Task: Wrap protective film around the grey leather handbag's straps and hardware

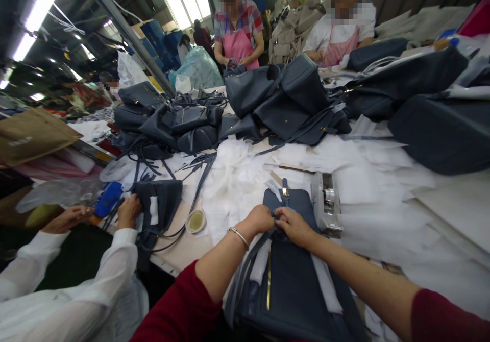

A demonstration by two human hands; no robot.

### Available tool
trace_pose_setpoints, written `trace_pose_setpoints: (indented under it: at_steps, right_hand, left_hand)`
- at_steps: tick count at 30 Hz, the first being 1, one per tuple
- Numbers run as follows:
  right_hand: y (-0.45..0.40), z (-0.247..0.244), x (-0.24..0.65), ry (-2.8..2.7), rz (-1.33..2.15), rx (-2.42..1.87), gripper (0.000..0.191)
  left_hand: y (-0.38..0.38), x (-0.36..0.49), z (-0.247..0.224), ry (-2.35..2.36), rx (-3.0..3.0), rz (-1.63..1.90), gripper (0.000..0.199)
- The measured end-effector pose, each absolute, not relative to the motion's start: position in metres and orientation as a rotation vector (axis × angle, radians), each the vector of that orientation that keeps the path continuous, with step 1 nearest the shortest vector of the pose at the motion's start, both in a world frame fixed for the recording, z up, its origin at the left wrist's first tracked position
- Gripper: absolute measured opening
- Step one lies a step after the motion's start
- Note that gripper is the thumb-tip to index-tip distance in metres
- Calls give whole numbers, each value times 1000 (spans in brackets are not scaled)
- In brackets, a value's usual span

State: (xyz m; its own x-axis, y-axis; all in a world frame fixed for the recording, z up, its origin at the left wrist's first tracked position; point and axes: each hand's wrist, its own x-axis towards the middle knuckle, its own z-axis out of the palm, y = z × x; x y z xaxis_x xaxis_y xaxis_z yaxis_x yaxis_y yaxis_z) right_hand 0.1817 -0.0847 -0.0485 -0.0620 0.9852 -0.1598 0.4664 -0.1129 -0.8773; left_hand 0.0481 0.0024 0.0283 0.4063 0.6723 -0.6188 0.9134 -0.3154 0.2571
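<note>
A dark navy bag (294, 286) lies in front of me, with a gold zipper on its left side and white wrapping round its straps. Near its top, my left hand (262, 218) is closed, its fingers bent at a dark strap. Close beside it, my right hand (294, 225) pinches the same strap near the bag's top loop. A gold buckle (285, 192) on a short tab shows just beyond my fingers. The fingertips partly hide the strap between them.
A metal dispenser (327, 204) stands right of the bag, and a round tub (195, 221) sits left. Navy bags (283, 102) are heaped behind white sheets (237, 178). At left, a co-worker's hands (128, 210) handle another bag. Two people stand across the table.
</note>
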Motion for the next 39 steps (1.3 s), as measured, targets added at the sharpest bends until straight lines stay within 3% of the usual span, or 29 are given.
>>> trace_pose_setpoints:
  at_steps: [11,15,22,29,35,37,39]
  right_hand:
    - [-91,-55,189,-1580,1198,-1667,29]
    - [-92,-53,187,-1602,1177,-1706,22]
    - [-71,-58,201,-1835,995,-1718,34]
    - [-63,-60,189,-1971,1089,-1553,24]
    - [-71,-55,202,-1842,1209,-1464,35]
    - [-74,-54,203,-1790,1217,-1480,39]
    - [-80,-52,201,-1712,1209,-1520,47]
  left_hand:
    - [2,32,18,1411,2058,-413,20]
    - [-6,41,10,1391,2076,-365,17]
    - [-10,32,4,1411,2037,-292,25]
    - [-7,36,3,1468,2015,-326,24]
    - [-9,52,-3,1478,1913,-340,22]
    - [-7,53,-6,1492,1865,-304,30]
    - [-3,51,-8,1501,1822,-239,53]
